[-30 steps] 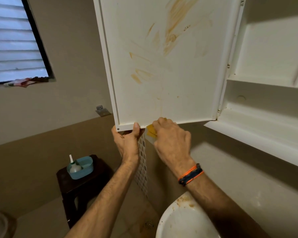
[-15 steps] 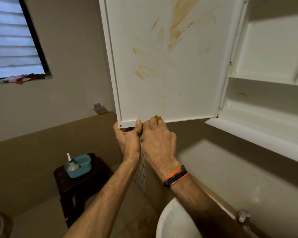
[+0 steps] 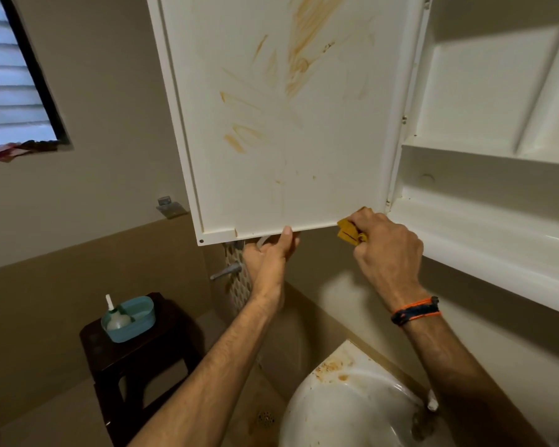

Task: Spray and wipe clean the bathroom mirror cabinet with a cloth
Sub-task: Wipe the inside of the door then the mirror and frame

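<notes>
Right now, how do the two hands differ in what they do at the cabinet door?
The left hand grips the bottom edge of the cabinet door and holds no cloth; the right hand holds a yellow cloth against that edge. The left sits mid-edge, the right near the hinge corner. Only the right wrist wears a band. Both reach up from below.

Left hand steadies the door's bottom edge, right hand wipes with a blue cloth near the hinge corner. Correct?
Not quite: the cloth is yellow, not blue, per the head view. The rest holds: left hand grips the door bottom edge, right hand wipes near the hinge corner.
</notes>
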Demonstrator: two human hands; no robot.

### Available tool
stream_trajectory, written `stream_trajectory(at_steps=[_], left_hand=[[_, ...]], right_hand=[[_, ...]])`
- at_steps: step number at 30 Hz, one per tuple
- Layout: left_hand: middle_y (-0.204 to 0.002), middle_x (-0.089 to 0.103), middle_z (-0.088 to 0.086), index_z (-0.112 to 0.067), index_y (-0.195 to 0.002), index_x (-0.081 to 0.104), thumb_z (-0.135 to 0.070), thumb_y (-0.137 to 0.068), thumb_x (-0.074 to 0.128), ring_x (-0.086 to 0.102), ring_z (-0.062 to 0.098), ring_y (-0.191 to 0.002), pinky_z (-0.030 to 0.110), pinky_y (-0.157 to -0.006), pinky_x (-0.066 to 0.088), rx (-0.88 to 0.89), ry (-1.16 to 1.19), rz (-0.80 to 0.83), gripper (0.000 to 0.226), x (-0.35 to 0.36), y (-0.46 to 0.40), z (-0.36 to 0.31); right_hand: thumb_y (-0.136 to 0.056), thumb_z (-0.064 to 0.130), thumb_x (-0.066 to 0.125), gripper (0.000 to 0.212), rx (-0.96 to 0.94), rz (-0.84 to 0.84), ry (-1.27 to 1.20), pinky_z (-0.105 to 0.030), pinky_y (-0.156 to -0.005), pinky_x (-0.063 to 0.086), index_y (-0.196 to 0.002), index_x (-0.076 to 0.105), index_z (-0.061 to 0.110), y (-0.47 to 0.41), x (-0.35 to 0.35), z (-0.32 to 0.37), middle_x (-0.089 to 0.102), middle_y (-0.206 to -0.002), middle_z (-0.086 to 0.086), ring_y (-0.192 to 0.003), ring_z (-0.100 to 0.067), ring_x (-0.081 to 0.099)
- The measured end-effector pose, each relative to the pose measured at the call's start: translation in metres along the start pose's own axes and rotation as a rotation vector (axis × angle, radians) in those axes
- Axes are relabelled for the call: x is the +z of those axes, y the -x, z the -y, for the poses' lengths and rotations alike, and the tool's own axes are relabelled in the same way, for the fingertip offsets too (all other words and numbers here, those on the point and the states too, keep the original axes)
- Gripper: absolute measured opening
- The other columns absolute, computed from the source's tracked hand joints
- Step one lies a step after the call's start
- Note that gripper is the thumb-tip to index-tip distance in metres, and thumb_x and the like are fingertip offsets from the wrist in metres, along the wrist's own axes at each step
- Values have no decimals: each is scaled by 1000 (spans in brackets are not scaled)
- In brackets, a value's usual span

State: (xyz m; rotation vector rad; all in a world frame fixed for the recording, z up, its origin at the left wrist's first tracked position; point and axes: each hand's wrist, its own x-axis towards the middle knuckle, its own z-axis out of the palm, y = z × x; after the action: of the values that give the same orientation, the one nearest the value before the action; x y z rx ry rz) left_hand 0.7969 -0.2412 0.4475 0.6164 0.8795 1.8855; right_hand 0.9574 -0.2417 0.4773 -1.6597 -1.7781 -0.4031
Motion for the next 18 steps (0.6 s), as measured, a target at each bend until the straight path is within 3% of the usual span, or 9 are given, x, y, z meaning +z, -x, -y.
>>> stream_trajectory(at_steps=[2,6,8,10,13,18], left_hand=[[-82,68,7,4,-108,51,0,-85,71,72,14,-71,31,-76,60,-4,3,-2,31,13,1,5],[-99,69,16,-3,-113,45,-8,-87,70,71,18,-85,23,-72,58,20,-76,-53,36,25,3,15],[-94,67,10,-1,-116,44,-8,-88,70,70,11,-79,20,-67,57,41,-86,-100,39,28,2,16],[-88,65,8,1,-119,42,-7,-88,69,71,12,-77,21,-63,55,39,-84,-130,41,30,1,18],[-93,67,12,4,-121,41,-7,-89,68,73,23,-89,21,-64,57,24,-85,-136,43,29,1,19],[-88,66,8,6,-122,40,-9,-90,68,73,18,-82,18,-65,56,13,-79,-136,45,30,2,17]], right_hand=[[-76,5,56,35,-13,3,-4,-28,-60,36,-107,63,21,2,2,8,66,-101,-2,-84,-27,63],[-75,8,58,44,-160,22,9,-32,-62,50,-118,62,14,17,8,39,60,-124,-4,-109,-24,61],[-77,8,55,49,-198,26,-15,-31,-66,51,-125,57,16,19,10,37,57,-130,-1,-118,-20,56],[-78,7,53,50,-184,37,-39,-31,-70,51,-126,55,21,14,8,22,58,-126,3,-116,-19,56],[-79,4,53,47,-77,38,-47,-32,-70,48,-122,57,24,3,5,-6,60,-122,3,-105,-22,61],[-80,5,52,45,-61,32,-77,-31,-69,45,-120,59,25,-2,4,-15,62,-116,3,-94,-24,62]])
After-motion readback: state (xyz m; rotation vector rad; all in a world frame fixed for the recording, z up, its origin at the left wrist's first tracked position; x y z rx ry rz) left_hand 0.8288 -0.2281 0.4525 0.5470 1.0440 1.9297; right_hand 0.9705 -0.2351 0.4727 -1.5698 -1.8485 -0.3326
